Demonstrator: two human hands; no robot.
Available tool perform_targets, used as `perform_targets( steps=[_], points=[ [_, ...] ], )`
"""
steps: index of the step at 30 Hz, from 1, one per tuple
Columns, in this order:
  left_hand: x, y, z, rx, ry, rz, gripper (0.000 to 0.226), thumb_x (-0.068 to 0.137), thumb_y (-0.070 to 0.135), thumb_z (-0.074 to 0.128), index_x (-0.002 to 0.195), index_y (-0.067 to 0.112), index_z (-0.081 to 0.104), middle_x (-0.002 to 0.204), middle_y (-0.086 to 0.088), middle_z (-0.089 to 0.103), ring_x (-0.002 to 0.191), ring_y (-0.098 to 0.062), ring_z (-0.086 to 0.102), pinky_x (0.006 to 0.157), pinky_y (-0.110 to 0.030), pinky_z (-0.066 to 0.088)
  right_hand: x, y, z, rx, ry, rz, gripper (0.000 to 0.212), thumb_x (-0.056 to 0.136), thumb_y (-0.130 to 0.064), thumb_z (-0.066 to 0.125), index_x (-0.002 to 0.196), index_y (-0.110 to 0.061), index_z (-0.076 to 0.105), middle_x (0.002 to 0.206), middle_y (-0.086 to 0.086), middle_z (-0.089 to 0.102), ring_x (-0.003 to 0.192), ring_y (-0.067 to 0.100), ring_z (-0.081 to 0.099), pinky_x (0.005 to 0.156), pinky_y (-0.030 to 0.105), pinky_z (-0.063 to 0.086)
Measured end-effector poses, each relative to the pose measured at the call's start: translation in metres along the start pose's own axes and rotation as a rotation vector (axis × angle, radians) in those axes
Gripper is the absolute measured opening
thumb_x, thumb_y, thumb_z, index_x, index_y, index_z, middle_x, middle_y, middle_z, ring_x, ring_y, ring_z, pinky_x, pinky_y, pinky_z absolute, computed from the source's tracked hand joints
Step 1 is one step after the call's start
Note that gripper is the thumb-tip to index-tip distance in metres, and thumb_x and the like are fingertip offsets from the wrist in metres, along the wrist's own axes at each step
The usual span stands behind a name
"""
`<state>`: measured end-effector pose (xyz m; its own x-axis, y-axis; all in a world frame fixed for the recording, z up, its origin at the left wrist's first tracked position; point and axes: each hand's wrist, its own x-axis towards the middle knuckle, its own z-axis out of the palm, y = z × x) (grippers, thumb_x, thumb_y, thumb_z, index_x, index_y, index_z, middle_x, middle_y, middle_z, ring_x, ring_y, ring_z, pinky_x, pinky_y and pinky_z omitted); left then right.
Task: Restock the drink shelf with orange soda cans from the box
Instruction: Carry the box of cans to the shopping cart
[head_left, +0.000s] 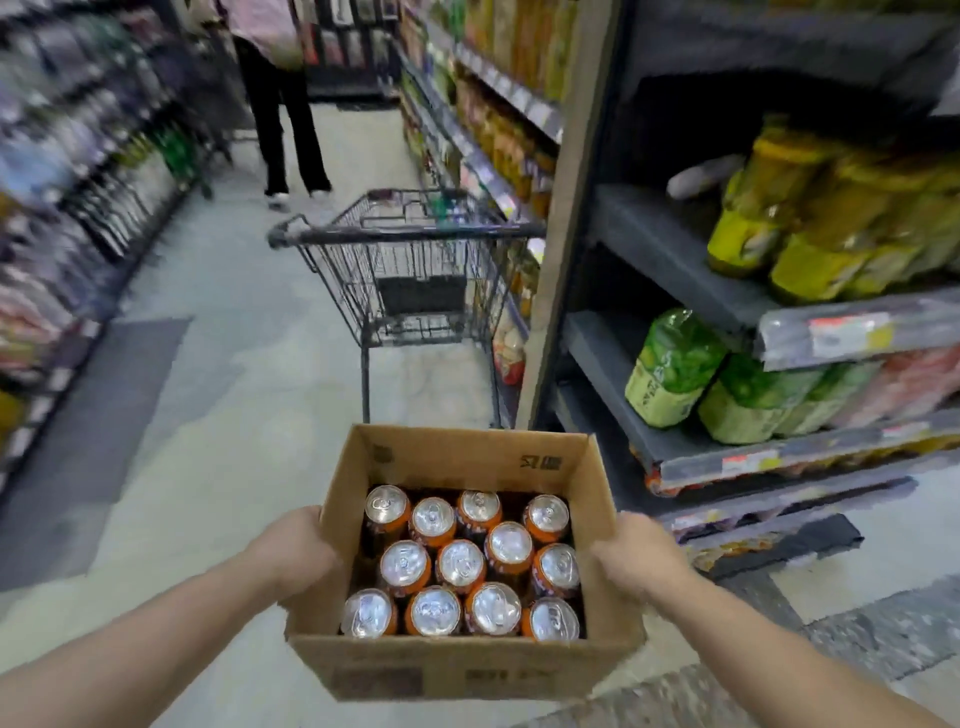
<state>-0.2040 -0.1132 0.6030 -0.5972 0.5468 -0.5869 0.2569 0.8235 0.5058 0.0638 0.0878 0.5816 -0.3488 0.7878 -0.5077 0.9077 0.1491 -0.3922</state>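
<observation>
I'm carrying the box (457, 670) at waist height in the aisle, my left hand (293, 551) wrapped on its left wall and my right hand (641, 558) wrapped on its right wall, fingers curled under where I can't see them. The cans (460, 564) stand upright in it, tops toward me, three rows of four filling most of the floor, so every one is a straight pull up. Neither hand is free; I judge the box must be set down, or held in one arm, before a can comes out. The shelf (670, 260) lies to my right and ahead, its boards running away from me, so the right hand is the nearer one. The board beside the yellow bottles (810, 218) has bare, dark room at its left end; the one below holds green bottles (675, 366) with a gap too. Which level takes cans I can't tell. Beyond the box a cart (410, 275) stands close to the shelf post, narrowing the way forward; open floor (218, 415) lies left. A person (283, 98) stands farther down.
</observation>
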Motion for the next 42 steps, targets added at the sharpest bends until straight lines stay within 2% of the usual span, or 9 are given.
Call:
perform_targets(
  steps=[4, 10, 14, 17, 20, 27, 32, 39, 42],
  points=[
    [-0.006, -0.010, -0.063, -0.109, 0.052, -0.003, 0.017, 0.073, -0.003, 0.059, 0.081, 0.012, 0.062, 0.071, -0.010, 0.066, 0.059, -0.027, 0.065, 0.045, -0.027, 0.049, -0.008, -0.079, -0.027, -0.018, 0.040, -0.061, 0.018, 0.078, -0.029, 0.053, 0.082, -0.017, 0.065, 0.080, 0.002, 0.070, 0.073, 0.022, 0.067, 0.054, 0.027, 0.048],
    [0.020, -0.043, -0.157, -0.134, 0.108, 0.008, 0.019, 0.075, -0.006, 0.062, 0.080, 0.012, 0.057, 0.074, -0.013, 0.065, 0.061, -0.028, 0.065, 0.038, -0.025, 0.046, -0.003, -0.198, -0.018, -0.003, 0.079, -0.096, 0.013, 0.088, -0.024, 0.057, 0.085, -0.015, 0.065, 0.079, 0.005, 0.068, 0.069, 0.023, 0.068, 0.046, 0.025, 0.048],
    [0.048, -0.056, -0.230, -0.067, 0.081, 0.020, 0.018, 0.075, -0.005, 0.062, 0.088, 0.008, 0.061, 0.080, -0.017, 0.068, 0.067, -0.032, 0.068, 0.037, -0.027, 0.048, 0.003, -0.267, -0.004, 0.022, 0.064, -0.044, 0.017, 0.089, -0.021, 0.058, 0.101, -0.011, 0.066, 0.091, 0.010, 0.070, 0.078, 0.027, 0.070, 0.056, 0.032, 0.060],
    [0.072, -0.048, -0.281, 0.012, 0.104, 0.073, 0.010, 0.077, -0.007, 0.061, 0.085, -0.001, 0.059, 0.075, -0.019, 0.064, 0.054, -0.031, 0.062, 0.031, -0.022, 0.043, 0.007, -0.302, -0.001, 0.097, 0.065, -0.008, 0.024, 0.089, -0.020, 0.061, 0.109, -0.006, 0.065, 0.098, 0.014, 0.071, 0.082, 0.030, 0.071, 0.068, 0.043, 0.063],
    [0.091, -0.025, -0.320, 0.077, 0.094, 0.123, 0.012, 0.080, -0.004, 0.064, 0.087, 0.001, 0.056, 0.078, -0.019, 0.063, 0.055, -0.030, 0.061, 0.029, -0.022, 0.042, 0.008, -0.326, -0.011, 0.135, 0.074, 0.032, 0.033, 0.091, -0.026, 0.064, 0.115, -0.004, 0.062, 0.100, 0.015, 0.071, 0.083, 0.030, 0.072, 0.070, 0.044, 0.063],
    [0.140, 0.035, -0.369, 0.101, 0.018, 0.247, 0.014, 0.082, -0.003, 0.065, 0.090, 0.006, 0.059, 0.081, -0.019, 0.068, 0.062, -0.030, 0.067, 0.034, -0.028, 0.051, 0.015, -0.365, -0.073, 0.180, 0.203, 0.121, 0.033, 0.094, -0.021, 0.062, 0.123, -0.006, 0.058, 0.102, 0.013, 0.068, 0.081, 0.027, 0.069, 0.052, 0.030, 0.055],
    [0.163, 0.090, -0.406, 0.113, -0.065, 0.344, 0.024, 0.083, -0.001, 0.066, 0.105, 0.003, 0.058, 0.091, -0.021, 0.069, 0.069, -0.032, 0.069, 0.039, -0.032, 0.056, 0.007, -0.400, -0.129, 0.146, 0.312, 0.179, 0.036, 0.094, -0.022, 0.064, 0.126, -0.009, 0.058, 0.102, 0.012, 0.068, 0.081, 0.027, 0.068, 0.058, 0.030, 0.056],
    [0.202, 0.172, -0.485, 0.173, -0.128, 0.536, 0.026, 0.079, 0.004, 0.071, 0.103, 0.001, 0.061, 0.093, -0.023, 0.072, 0.076, -0.037, 0.073, 0.054, -0.040, 0.061, 0.003, -0.471, -0.193, 0.170, 0.505, 0.261, 0.037, 0.091, -0.021, 0.067, 0.124, -0.006, 0.059, 0.100, 0.014, 0.069, 0.077, 0.028, 0.069, 0.050, 0.027, 0.050],
    [0.229, 0.196, -0.520, 0.210, -0.086, 0.637, 0.024, 0.076, 0.006, 0.074, 0.097, 0.002, 0.063, 0.086, -0.021, 0.073, 0.067, -0.034, 0.073, 0.060, -0.047, 0.062, 0.012, -0.506, -0.201, 0.222, 0.576, 0.295, 0.039, 0.091, -0.018, 0.066, 0.128, -0.007, 0.055, 0.099, 0.015, 0.067, 0.077, 0.029, 0.068, 0.051, 0.030, 0.051]
  ],
)
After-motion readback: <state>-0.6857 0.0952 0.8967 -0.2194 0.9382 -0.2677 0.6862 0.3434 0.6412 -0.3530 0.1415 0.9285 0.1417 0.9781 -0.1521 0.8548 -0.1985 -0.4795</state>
